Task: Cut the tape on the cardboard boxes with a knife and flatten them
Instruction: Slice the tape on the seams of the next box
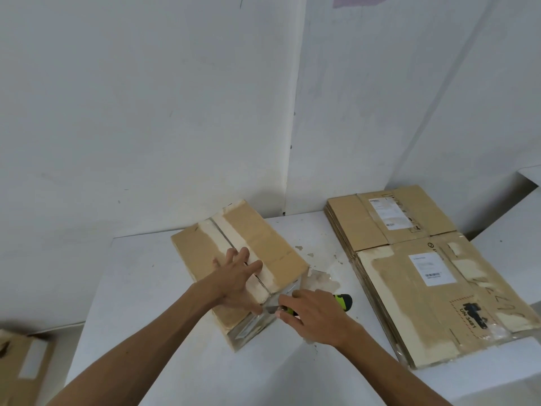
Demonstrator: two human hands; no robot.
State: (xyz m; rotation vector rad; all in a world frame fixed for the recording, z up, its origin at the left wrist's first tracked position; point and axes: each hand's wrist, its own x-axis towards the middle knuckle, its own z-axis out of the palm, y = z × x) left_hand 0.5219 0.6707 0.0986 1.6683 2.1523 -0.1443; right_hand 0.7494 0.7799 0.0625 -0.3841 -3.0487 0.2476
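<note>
A brown cardboard box stands on the white table, its top seam running away from me under a pale strip of tape. My left hand lies flat on the box top with fingers spread, pressing near the seam. My right hand grips a knife with a green and black handle. The blade tip meets the box's near corner, where clear tape wraps the edge.
A stack of flattened cardboard boxes with white labels lies at the right of the table. Another cardboard box sits lower at the far left, off the table. White walls stand close behind the table.
</note>
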